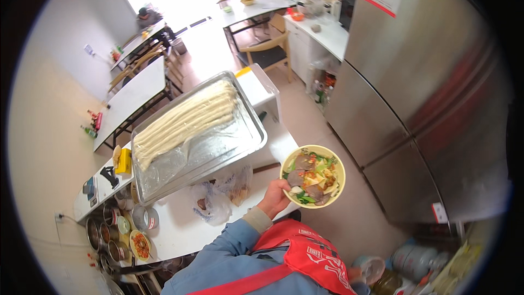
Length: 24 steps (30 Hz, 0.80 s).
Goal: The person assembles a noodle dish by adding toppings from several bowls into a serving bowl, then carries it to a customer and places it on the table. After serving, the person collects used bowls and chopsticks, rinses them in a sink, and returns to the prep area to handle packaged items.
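Left hand (273, 201) holds a pale yellow bowl (343, 187) by its left rim, thumb over the edge, other fingers mostly hidden. Right hand (357, 275) is half seen at the lower edge, beside a clear plastic container (373, 267); can't tell whether it grips it.

Bowl is full: brown meat slices (304, 162), green leaves (303, 199), pale flat pieces (321, 179), red bits on top. It is off the surface, at the right end of a white counter (174, 236), with floor (352, 218) showing beyond.

On the counter: crumpled clear bags (215, 202), metal pots (117, 251) and a dish of chopped red stuff (141, 245) at left. Metal tray (218, 157) sits farther out, with long pale dough strips (185, 123) under clear film. Room: steel fridge (376, 114) at right, white tables (136, 94) and wooden chairs (266, 54) beyond, seated person (147, 19) near a bright opening.

Bowl's mouth faces up toward the camera; round outline, about equally wide every way. Meat lies mostly on the left half.
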Available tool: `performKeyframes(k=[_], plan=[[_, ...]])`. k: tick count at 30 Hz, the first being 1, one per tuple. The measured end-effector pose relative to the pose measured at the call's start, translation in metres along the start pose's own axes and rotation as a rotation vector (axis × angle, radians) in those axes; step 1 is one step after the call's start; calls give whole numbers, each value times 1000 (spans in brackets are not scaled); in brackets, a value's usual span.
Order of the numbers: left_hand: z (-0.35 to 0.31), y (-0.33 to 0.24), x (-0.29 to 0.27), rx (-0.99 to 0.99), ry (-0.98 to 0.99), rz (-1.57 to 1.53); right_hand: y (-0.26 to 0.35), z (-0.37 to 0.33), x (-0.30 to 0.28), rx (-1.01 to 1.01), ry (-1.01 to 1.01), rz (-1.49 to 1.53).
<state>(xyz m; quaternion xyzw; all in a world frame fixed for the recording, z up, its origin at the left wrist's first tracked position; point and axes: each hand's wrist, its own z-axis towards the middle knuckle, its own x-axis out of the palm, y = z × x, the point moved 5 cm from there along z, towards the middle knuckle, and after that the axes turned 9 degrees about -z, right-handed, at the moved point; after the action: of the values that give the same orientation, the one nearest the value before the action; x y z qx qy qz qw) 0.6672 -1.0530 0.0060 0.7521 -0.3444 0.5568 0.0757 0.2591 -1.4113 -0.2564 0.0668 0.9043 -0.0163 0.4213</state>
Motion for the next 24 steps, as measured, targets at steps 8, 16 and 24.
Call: performKeyframes(k=[8, 16, 24], plan=[[116, -24, 63, 323, -4, 22, -122, 52, -28, 473, 170, 962], [152, 35, 132, 487, -182, 18, -259, 232, -174, 400, 104, 1297], [158, 69, 137, 620, -257, -139, -247, 409, -399, 54, -53, 1111]])
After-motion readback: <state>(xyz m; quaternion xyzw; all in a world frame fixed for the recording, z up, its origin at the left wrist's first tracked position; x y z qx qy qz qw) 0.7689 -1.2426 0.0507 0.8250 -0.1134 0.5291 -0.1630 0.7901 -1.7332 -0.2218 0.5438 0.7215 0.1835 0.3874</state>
